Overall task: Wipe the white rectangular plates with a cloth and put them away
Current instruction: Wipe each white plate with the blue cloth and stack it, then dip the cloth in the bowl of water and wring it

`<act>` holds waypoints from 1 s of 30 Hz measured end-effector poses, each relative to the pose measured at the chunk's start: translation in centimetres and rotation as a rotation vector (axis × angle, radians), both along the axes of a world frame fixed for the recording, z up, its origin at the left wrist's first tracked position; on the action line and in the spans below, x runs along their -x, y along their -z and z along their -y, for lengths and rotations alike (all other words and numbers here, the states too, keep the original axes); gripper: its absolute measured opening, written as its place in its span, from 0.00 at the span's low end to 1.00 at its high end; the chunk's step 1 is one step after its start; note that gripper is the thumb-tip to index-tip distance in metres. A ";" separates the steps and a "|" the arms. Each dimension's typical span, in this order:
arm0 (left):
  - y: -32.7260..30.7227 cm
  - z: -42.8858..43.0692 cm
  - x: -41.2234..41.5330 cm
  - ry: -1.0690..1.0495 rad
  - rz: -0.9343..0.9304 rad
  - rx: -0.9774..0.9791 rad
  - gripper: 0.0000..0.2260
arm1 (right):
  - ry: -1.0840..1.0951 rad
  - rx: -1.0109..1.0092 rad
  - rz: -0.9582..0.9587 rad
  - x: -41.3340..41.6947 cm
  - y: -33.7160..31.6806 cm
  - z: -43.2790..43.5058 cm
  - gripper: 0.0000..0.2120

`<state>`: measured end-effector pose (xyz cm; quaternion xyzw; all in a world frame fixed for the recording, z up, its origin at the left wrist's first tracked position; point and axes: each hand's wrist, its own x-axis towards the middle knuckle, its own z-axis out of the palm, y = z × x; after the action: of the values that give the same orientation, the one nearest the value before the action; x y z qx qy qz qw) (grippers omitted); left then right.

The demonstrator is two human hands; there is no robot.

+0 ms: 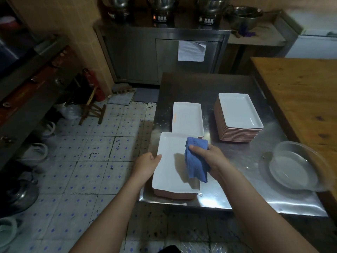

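Right hand [209, 157] is gripping one blue cloth [196, 161], thumb across the front of it and fingers curled behind, so that the cloth is hanging folded over the right half of the near plate [169, 170]. Whether the cloth is touching the plate's surface cannot be told. Left hand [145, 165] is holding that plate by its left rim, thumb lying on top of the rim; the fingers are going under the edge and are hidden.

From the head camera, the white rectangular plates are sitting in three groups on the steel table [237, 170]. The near plate is resting at the table's front left corner, its pinkish underside showing along the front edge; whether more plates are lying beneath it cannot be told. Just behind it, a low stack [187, 119] is showing one white top plate with a few pink rims under its near end. Well to the right, a tall stack [238, 114] is standing, its pink rims too fine to count exactly.

One clear basin [299, 165] is sitting at the table's right side, beside a wooden table [300, 97]. At the back, three metal pots [164, 4] are standing on a steel cabinet [136, 57], with one sheet of paper [191, 51] hanging on its door. One wooden stool [93, 108] is standing on the tiled floor [82, 161] at left.
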<state>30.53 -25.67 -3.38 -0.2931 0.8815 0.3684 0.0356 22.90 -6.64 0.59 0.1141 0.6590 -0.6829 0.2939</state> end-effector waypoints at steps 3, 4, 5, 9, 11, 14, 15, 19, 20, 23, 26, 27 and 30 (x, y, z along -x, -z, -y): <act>-0.1 0.3 0.5 0.002 0.022 -0.001 0.17 | 0.031 0.029 0.015 0.3 0.1 -0.2 0.16; -0.3 0.3 0.9 -0.001 0.012 0.007 0.17 | 0.042 0.042 0.015 0.5 0.1 -0.3 0.15; -0.7 0.3 1.4 -0.013 -0.012 0.015 0.16 | 0.052 0.052 0.012 0.7 0.0 -0.4 0.15; -2.8 -0.9 4.3 -0.030 -0.166 -0.068 0.12 | 0.110 0.099 -0.035 1.9 -0.6 -1.3 0.11; -3.7 -2.1 5.9 0.018 -0.226 -0.143 0.11 | 0.160 0.132 -0.088 2.5 -0.9 -2.1 0.08; -5.0 -4.3 8.3 0.111 -0.263 -0.210 0.10 | 0.255 0.103 -0.165 3.3 -1.3 -4.3 0.11; -5.4 -5.1 9.0 0.140 -0.275 -0.247 0.10 | 0.287 0.092 -0.172 3.5 -1.4 -5.3 0.11; -6.9 -9.2 11.4 0.226 -0.325 -0.389 0.07 | 0.444 0.053 -0.170 5.1 -2.4 -9.7 0.11; -7.3 -10.2 12.0 0.240 -0.339 -0.402 0.06 | 0.489 0.051 -0.181 5.7 -2.8 -11.0 0.11; -8.3 -13.4 13.9 0.271 -0.380 -0.404 0.04 | 0.479 0.002 -0.197 7.2 -3.7 -14.9 0.07; -8.9 -16.7 15.2 0.280 -0.398 -0.446 0.03 | 0.450 0.000 -0.226 8.6 -4.0 -18.4 0.09; -9.1 -17.9 15.7 0.285 -0.393 -0.453 0.03 | 0.470 0.010 -0.253 9.1 -4.0 -19.3 0.12; -9.6 -21.1 17.0 0.294 -0.394 -0.433 0.04 | 0.469 -0.007 -0.274 10.4 -3.9 -21.7 0.12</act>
<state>13.51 -4.55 6.17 -0.0716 0.8056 0.5877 -0.0214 12.47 15.03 4.49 0.1710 0.6505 -0.7392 0.0354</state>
